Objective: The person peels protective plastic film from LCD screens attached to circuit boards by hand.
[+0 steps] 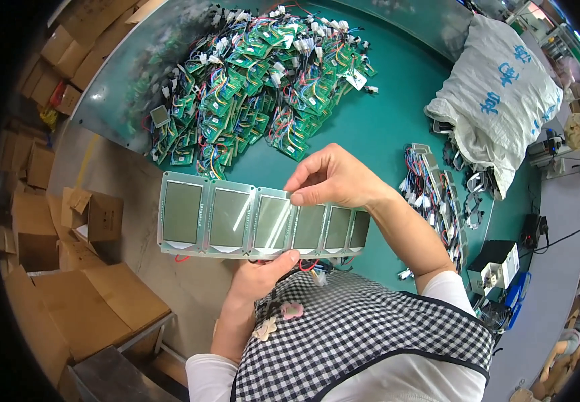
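A strip of joined circuit boards with grey LCD screens [229,219] is held up in front of me, its screens facing me. My left hand [258,278] grips the strip from below, thumb on the lower edge and the other fingers hidden behind. At the upper edge, by the third screen, the thumb and fingers of my right hand [333,179] are pinched together; whatever lies between them is too small to make out. Red wires [309,265] poke out under the strip. Light streaks reflect off the middle screens.
A large heap of green circuit boards with wires [250,80] covers the far left of the green table [397,114]. More wired strips [437,201] lie at right, beside a white woven sack [498,94]. Cardboard boxes [69,308] stand on the left floor.
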`<act>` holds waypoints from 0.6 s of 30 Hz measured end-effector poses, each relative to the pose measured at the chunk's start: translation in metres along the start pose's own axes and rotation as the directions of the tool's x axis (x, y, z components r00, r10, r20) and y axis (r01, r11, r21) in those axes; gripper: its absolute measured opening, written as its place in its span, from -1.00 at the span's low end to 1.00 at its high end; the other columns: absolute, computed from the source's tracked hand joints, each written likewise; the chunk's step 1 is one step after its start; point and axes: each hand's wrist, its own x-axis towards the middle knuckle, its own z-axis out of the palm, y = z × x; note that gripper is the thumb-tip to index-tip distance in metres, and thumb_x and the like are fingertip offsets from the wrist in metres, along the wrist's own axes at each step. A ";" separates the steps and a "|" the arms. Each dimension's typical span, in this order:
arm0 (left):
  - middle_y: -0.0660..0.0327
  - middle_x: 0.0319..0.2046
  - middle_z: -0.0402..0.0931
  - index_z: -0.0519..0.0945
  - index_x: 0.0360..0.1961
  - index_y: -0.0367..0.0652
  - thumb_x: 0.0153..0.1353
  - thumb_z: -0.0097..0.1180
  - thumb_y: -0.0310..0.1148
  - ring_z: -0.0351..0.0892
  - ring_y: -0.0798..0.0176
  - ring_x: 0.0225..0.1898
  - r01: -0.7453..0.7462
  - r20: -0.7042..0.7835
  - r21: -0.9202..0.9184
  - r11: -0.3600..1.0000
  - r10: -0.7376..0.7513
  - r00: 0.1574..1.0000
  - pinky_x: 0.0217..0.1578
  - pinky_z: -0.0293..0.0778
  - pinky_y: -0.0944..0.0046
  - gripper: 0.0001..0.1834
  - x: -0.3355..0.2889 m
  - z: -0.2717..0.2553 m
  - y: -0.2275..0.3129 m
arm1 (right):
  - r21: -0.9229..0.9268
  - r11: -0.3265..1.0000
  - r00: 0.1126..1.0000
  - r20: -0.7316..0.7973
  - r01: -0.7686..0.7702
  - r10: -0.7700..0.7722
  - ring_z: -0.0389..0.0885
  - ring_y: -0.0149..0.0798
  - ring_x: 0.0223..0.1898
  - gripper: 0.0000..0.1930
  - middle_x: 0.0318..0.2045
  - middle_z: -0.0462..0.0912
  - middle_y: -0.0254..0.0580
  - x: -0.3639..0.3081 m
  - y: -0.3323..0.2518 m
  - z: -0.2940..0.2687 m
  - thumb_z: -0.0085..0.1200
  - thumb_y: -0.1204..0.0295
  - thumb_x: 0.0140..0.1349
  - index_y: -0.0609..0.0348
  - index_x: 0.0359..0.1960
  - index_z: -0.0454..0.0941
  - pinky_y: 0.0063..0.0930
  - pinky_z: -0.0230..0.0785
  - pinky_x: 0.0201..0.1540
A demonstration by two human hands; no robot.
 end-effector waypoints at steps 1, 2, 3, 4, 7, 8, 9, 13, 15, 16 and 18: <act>0.26 -0.24 0.43 0.41 -0.14 -0.27 0.05 0.02 -0.56 0.41 0.40 -0.22 0.001 0.000 0.022 1.000 -0.001 1.000 -0.19 0.36 0.38 -0.70 0.000 -0.001 -0.001 | -0.001 1.000 1.000 0.000 0.001 -0.001 0.48 -0.53 -0.50 -0.84 -0.54 0.57 -0.31 0.000 0.000 0.000 0.20 0.52 -0.13 0.28 -0.45 0.57 -0.67 0.35 -0.36; 0.26 -0.24 0.43 0.41 -0.14 -0.27 0.04 0.02 -0.56 0.41 0.40 -0.22 0.002 0.001 0.043 0.999 -0.002 1.000 -0.20 0.36 0.38 -0.71 0.000 -0.001 -0.001 | -0.011 1.000 1.000 0.002 -0.004 0.004 0.49 -0.52 -0.49 -0.84 -0.54 0.57 -0.31 0.000 -0.001 0.000 0.20 0.52 -0.13 0.27 -0.45 0.57 -0.66 0.35 -0.36; 0.26 -0.24 0.43 0.41 -0.14 -0.27 0.04 0.02 -0.56 0.41 0.40 -0.22 0.002 0.001 0.043 0.999 -0.002 1.000 -0.20 0.36 0.38 -0.71 0.000 -0.001 0.000 | -0.020 1.000 1.000 0.004 -0.010 0.010 0.49 -0.52 -0.48 -0.84 -0.54 0.58 -0.30 0.000 -0.001 0.000 0.21 0.52 -0.13 0.27 -0.45 0.57 -0.66 0.35 -0.36; 0.26 -0.24 0.43 0.41 -0.14 -0.27 0.04 0.02 -0.56 0.41 0.40 -0.22 0.005 0.003 0.022 1.000 -0.005 1.000 -0.20 0.36 0.38 -0.71 0.000 0.001 0.000 | -0.021 1.000 1.000 0.004 -0.009 0.009 0.49 -0.52 -0.48 -0.84 -0.54 0.58 -0.30 0.000 0.000 0.000 0.21 0.52 -0.13 0.27 -0.45 0.57 -0.66 0.35 -0.36; 0.23 -0.23 0.43 0.41 -0.14 -0.28 -0.01 0.06 -0.57 0.41 0.36 -0.21 0.046 -0.018 0.003 0.999 -0.046 0.999 -0.17 0.35 0.36 -0.66 0.000 0.000 0.001 | 0.011 1.000 1.000 0.014 -0.008 0.007 0.49 -0.52 -0.49 -0.84 -0.54 0.58 -0.32 0.001 0.002 -0.001 0.21 0.52 -0.13 0.26 -0.45 0.58 -0.67 0.35 -0.37; 0.21 -0.22 0.43 0.41 -0.13 -0.29 -0.06 0.10 -0.57 0.42 0.33 -0.19 0.084 -0.042 0.004 0.996 -0.084 0.996 -0.15 0.34 0.33 -0.62 0.000 -0.001 0.001 | -0.009 1.000 1.000 0.006 -0.013 0.013 0.49 -0.52 -0.49 -0.84 -0.54 0.58 -0.32 0.001 0.003 -0.001 0.21 0.52 -0.13 0.26 -0.45 0.58 -0.67 0.34 -0.37; 0.21 -0.22 0.43 0.41 -0.13 -0.29 -0.06 0.10 -0.57 0.42 0.33 -0.19 0.084 -0.042 0.004 0.996 -0.084 0.996 -0.15 0.34 0.33 -0.62 0.001 -0.001 0.000 | -0.028 0.999 1.000 -0.003 -0.019 0.019 0.48 -0.52 -0.50 -0.84 -0.54 0.57 -0.32 0.002 0.003 -0.001 0.21 0.52 -0.14 0.26 -0.45 0.58 -0.67 0.34 -0.38; 0.25 -0.22 0.42 0.39 -0.11 -0.28 0.05 0.02 -0.55 0.40 0.38 -0.20 0.008 0.039 0.013 1.000 -0.009 0.999 -0.19 0.36 0.38 -0.68 0.001 -0.003 -0.002 | 0.006 1.000 1.000 0.001 -0.008 0.008 0.47 -0.53 -0.51 -0.85 -0.55 0.57 -0.32 0.002 0.002 0.000 0.21 0.51 -0.14 0.25 -0.46 0.58 -0.68 0.33 -0.38; 0.25 -0.22 0.42 0.39 -0.10 -0.28 0.06 0.01 -0.55 0.40 0.38 -0.20 0.002 0.040 0.020 1.000 -0.002 0.999 -0.19 0.36 0.38 -0.68 0.001 -0.003 -0.002 | -0.007 1.000 1.000 -0.006 -0.020 0.020 0.47 -0.53 -0.51 -0.85 -0.55 0.57 -0.32 0.002 0.003 0.000 0.21 0.51 -0.14 0.26 -0.47 0.58 -0.67 0.33 -0.38; 0.26 -0.23 0.42 0.39 -0.11 -0.28 0.06 0.02 -0.55 0.40 0.39 -0.21 0.007 0.035 0.008 1.000 -0.008 0.999 -0.19 0.36 0.38 -0.68 0.000 -0.002 -0.002 | -0.009 1.000 1.000 -0.006 -0.019 0.019 0.47 -0.53 -0.51 -0.85 -0.55 0.57 -0.32 0.002 0.003 0.000 0.21 0.51 -0.14 0.26 -0.47 0.58 -0.67 0.33 -0.38; 0.26 -0.23 0.42 0.39 -0.11 -0.28 0.06 0.02 -0.55 0.40 0.39 -0.21 0.011 0.031 -0.004 1.000 -0.011 0.999 -0.19 0.36 0.38 -0.69 -0.001 -0.001 -0.002 | 0.005 1.000 1.000 0.004 -0.009 0.009 0.47 -0.53 -0.51 -0.85 -0.56 0.57 -0.32 0.001 0.003 0.000 0.21 0.51 -0.14 0.26 -0.48 0.57 -0.67 0.33 -0.38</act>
